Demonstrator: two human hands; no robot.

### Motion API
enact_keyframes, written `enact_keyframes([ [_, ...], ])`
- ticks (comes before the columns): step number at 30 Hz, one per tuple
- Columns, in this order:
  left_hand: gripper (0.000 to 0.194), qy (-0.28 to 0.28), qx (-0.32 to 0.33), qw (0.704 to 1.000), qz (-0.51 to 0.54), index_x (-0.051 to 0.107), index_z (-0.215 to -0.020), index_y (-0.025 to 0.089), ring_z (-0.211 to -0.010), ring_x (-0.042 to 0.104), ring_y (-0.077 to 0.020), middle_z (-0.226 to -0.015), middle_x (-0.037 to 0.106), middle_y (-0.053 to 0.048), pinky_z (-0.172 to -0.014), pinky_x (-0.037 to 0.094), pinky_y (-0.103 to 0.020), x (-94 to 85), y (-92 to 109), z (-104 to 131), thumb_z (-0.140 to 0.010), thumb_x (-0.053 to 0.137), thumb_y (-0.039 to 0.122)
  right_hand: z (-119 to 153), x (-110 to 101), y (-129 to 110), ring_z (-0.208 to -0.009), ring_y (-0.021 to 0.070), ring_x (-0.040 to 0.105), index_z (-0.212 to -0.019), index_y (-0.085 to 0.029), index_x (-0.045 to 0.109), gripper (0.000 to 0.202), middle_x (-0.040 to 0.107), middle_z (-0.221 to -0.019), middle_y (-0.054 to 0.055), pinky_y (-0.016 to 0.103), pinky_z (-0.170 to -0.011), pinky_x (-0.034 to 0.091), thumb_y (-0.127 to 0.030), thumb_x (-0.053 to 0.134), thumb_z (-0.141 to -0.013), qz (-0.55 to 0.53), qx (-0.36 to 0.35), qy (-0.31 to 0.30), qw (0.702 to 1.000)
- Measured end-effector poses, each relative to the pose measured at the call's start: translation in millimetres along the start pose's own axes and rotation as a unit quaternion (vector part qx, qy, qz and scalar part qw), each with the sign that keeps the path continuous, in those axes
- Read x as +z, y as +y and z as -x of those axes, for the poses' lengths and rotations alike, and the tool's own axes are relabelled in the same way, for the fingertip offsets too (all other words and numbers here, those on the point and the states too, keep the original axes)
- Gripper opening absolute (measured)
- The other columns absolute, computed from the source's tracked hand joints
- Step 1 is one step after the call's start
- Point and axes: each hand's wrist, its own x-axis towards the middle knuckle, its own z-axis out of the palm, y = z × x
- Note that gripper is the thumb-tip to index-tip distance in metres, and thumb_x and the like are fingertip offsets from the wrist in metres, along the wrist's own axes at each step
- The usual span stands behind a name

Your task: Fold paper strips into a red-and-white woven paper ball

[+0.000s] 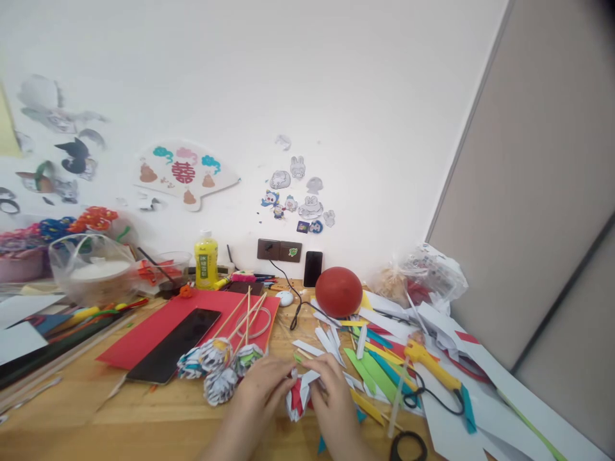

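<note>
Between my two hands, near the front of the wooden table [158, 432], is a small folded-paper flower [296, 402] with white and red petals. My left hand [263, 386] pinches its left side. The fingers of my right hand [331, 392] are closed on a white petal at its right. Part of the flower is hidden behind my fingertips. Left of my left hand lie several finished-looking paper flowers [220, 386] on wooden sticks [248, 314]. Loose folded white paper strips [329, 342] spread just beyond my right hand.
A yellow glue gun [432, 363] with a black cord lies at right among paper scraps, near a black ring-shaped handle [408, 446]. Behind are a red balloon [339, 292] and an upright phone [312, 269]. A black tablet-like slab [175, 346] rests on red paper [129, 336]; a yellow bottle [206, 261] stands behind.
</note>
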Motion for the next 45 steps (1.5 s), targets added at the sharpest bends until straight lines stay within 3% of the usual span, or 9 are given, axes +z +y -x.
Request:
enact_keyframes([
  [3,0.015,0.034,0.066,0.997,-0.028,0.066,-0.091,0.022,-0.073,0.064,-0.0175,-0.078,0.071,-0.004,-0.071,0.050,-0.028,-0.2,7.0,0.1,-0.084,0.053,0.022,3.0,-0.6,-3.8,-0.086,0.0159,0.056,-0.099,-0.024,0.061,0.050,0.054,-0.090,0.003,0.025,-0.077,0.046,0.005,0.037,-0.067,0.012,-0.019,-0.015,1.000],
  [6,0.015,0.044,0.077,0.995,-0.037,0.065,-0.091,0.021,-0.075,0.064,-0.0178,-0.080,0.071,-0.005,-0.073,0.049,-0.029,-1.8,12.0,0.4,-0.083,0.052,0.020,3.4,-2.2,-7.7,-0.087,0.0160,0.056,-0.101,-0.024,0.061,0.051,0.055,-0.091,0.004,0.025,-0.077,0.046,0.005,0.036,-0.067,0.017,-0.025,-0.020,0.999],
  [10,0.016,0.021,-0.046,0.999,0.000,0.067,-0.089,0.021,-0.078,0.065,-0.0187,-0.084,0.072,-0.005,-0.073,0.051,-0.027,-4.7,13.5,-1.2,-0.082,0.052,0.022,-3.0,-9.0,-13.7,-0.088,0.0163,0.058,-0.097,-0.022,0.062,0.043,0.060,-0.092,0.004,0.025,-0.078,0.046,0.002,0.038,-0.072,-0.013,-0.016,-0.043,0.999],
  [14,0.019,-0.042,-0.158,0.986,0.043,0.069,-0.079,0.020,-0.073,0.066,-0.0187,-0.078,0.072,-0.003,-0.068,0.051,-0.025,-5.3,13.7,-4.6,-0.082,0.050,0.023,-11.9,-17.1,-19.1,-0.086,0.0173,0.060,-0.095,-0.021,0.064,0.029,0.064,-0.090,0.004,0.027,-0.076,0.047,-0.009,0.041,-0.081,-0.048,0.027,-0.025,0.998],
  [17,0.020,-0.054,-0.124,0.991,0.017,0.069,-0.075,0.020,-0.071,0.065,-0.0194,-0.074,0.072,-0.004,-0.068,0.050,-0.027,-2.8,12.6,-3.7,-0.081,0.050,0.021,-13.9,-16.9,-21.0,-0.081,0.0185,0.060,-0.090,-0.021,0.066,0.018,0.066,-0.085,0.004,0.029,-0.073,0.048,-0.017,0.052,-0.081,-0.008,0.021,-0.030,0.999],
  [23,0.012,0.044,0.013,0.995,-0.087,0.067,-0.080,0.022,-0.082,0.063,-0.0209,-0.080,0.070,-0.005,-0.080,0.046,-0.034,1.7,7.3,5.0,-0.079,0.055,0.018,-7.1,-7.8,-23.3,-0.074,0.0185,0.058,-0.080,-0.022,0.066,0.013,0.067,-0.076,0.003,0.030,-0.068,0.046,-0.011,0.057,-0.078,0.082,-0.059,0.021,0.995],
  [28,0.014,0.063,0.069,0.986,-0.137,0.063,-0.087,0.022,-0.086,0.061,-0.0205,-0.083,0.071,-0.004,-0.085,0.043,-0.035,0.4,8.6,7.1,-0.080,0.054,0.014,-3.5,-7.0,-24.0,-0.077,0.0185,0.057,-0.082,-0.022,0.064,0.014,0.067,-0.079,0.003,0.030,-0.070,0.046,-0.010,0.059,-0.078,0.083,-0.078,0.038,0.993],
  [33,0.016,0.048,0.090,0.985,-0.141,0.062,-0.088,0.023,-0.084,0.062,-0.0198,-0.082,0.071,-0.002,-0.083,0.042,-0.034,-0.2,7.8,6.0,-0.080,0.053,0.012,-2.1,-6.9,-21.1,-0.078,0.0191,0.056,-0.083,-0.022,0.064,0.013,0.067,-0.080,0.003,0.031,-0.070,0.046,-0.010,0.059,-0.078,0.099,-0.078,0.040,0.991],
  [45,0.010,0.042,0.043,0.992,-0.107,0.069,-0.083,0.025,-0.076,0.064,-0.0209,-0.076,0.073,-0.003,-0.073,0.047,-0.032,0.2,-1.4,3.8,-0.077,0.061,0.023,-3.8,-6.2,-14.6,-0.077,0.0186,0.059,-0.084,-0.022,0.068,0.018,0.068,-0.079,0.003,0.029,-0.069,0.047,-0.009,0.062,-0.075,0.067,-0.047,0.003,0.997],
])
